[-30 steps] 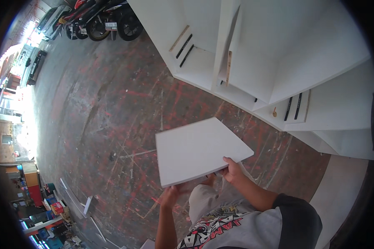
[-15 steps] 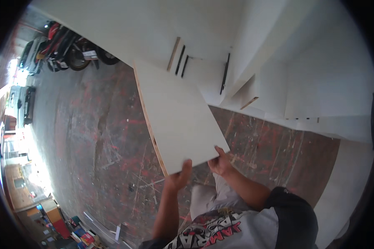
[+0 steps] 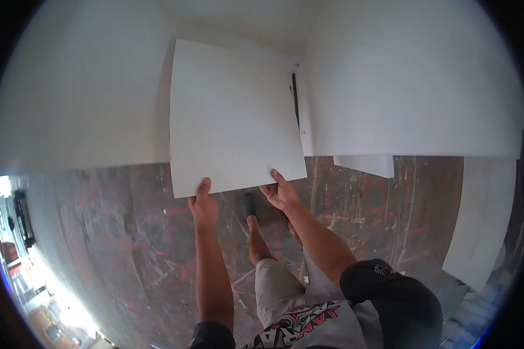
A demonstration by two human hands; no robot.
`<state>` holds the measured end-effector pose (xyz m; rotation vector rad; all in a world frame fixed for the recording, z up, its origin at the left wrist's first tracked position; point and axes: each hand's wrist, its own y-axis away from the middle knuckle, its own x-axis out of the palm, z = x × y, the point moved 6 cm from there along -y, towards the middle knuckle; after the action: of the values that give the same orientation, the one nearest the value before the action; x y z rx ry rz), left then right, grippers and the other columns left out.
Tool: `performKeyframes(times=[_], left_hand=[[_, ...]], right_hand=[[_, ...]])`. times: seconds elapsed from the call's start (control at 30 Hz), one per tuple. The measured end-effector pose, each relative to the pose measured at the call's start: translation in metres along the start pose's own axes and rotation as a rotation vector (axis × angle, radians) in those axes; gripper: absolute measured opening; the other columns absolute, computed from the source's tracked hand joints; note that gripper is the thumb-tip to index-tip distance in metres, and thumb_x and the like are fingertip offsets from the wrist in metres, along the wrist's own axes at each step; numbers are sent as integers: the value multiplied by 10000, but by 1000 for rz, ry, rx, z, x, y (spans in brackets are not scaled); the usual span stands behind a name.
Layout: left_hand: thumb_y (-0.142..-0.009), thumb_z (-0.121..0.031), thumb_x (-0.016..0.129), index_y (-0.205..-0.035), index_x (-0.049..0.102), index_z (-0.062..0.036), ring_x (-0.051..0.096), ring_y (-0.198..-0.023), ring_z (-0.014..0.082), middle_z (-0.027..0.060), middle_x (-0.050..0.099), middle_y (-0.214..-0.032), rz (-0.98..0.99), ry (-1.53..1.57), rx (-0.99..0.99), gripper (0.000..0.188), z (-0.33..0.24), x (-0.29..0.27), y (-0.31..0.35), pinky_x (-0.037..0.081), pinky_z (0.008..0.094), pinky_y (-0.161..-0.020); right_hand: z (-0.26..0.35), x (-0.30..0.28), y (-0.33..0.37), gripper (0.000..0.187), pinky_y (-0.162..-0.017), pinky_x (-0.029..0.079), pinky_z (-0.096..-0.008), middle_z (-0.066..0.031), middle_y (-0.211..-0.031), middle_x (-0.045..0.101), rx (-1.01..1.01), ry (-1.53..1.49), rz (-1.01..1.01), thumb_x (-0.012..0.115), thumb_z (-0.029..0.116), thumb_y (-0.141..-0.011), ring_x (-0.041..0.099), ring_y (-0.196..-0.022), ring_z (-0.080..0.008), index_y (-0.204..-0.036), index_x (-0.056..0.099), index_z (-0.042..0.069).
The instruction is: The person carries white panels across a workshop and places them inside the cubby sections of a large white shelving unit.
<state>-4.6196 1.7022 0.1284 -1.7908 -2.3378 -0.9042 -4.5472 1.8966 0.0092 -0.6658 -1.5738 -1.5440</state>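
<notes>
A flat white panel (image 3: 233, 116) is held out in front of me, its far part between the white walls of a tall cabinet. My left hand (image 3: 204, 205) grips its near edge at the left corner, thumb on top and fingers underneath. Toward the right corner, my right hand (image 3: 281, 193) clasps the same edge in the same way. Just past the panel's right side, a black drawer runner (image 3: 296, 99) shows on the cabinet's inside. The panel hides most of the cabinet's interior.
White cabinet walls rise at the left (image 3: 81, 87) and the right (image 3: 413, 81). A smaller white piece (image 3: 367, 164) juts out below the right wall. Another white board (image 3: 477, 227) stands at the far right. The worn floor (image 3: 116, 232) is stained red.
Both hands have carried the panel forward, squaring it up with the cabinet, and its far end is now between the walls. My view has turned, so the motorcycles at the left have gone out of sight.
</notes>
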Motion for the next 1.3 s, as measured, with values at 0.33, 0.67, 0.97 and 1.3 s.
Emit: performKeyframes(times=[0.33, 0.67, 0.97, 1.3], left_hand=[[-824, -78, 570, -1288, 484, -32, 520, -1205, 252, 79, 552, -1258, 263, 259, -264, 474, 113, -31, -146, 418, 411, -1047], [-748, -66, 574, -1220, 530, -49, 551, -1160, 265, 83, 587, -1218, 186, 533, -486, 475, 210, -74, -194, 450, 444, -1013], [-699, -74, 587, -1200, 532, -67, 560, -1133, 265, 75, 592, -1173, 94, 513, -534, 504, 250, -85, -207, 465, 436, -981], [-818, -179, 591, -1291, 464, -64, 479, -1220, 269, 82, 515, -1298, 138, 380, -470, 502, 250, -82, -207, 432, 433, -1007]], right_hand=[[35, -55, -106, 402, -813, 612, -349, -81, -1170, 603, -242, 210, -55, 660, 178, -899, 651, -1011, -203, -1233, 480, 46], [51, -77, -123, 420, -865, 585, -350, -78, -1171, 595, -321, 393, -126, 676, 157, -882, 636, -1033, -209, -1236, 481, 40], [46, -122, -145, 397, -881, 578, -356, -80, -1145, 601, -246, 376, -232, 675, 151, -884, 637, -1025, -217, -1217, 487, 44], [42, -129, -151, 511, -831, 595, -371, -97, -1136, 598, -201, 427, -278, 695, 230, -876, 636, -1014, -243, -1275, 444, 35]])
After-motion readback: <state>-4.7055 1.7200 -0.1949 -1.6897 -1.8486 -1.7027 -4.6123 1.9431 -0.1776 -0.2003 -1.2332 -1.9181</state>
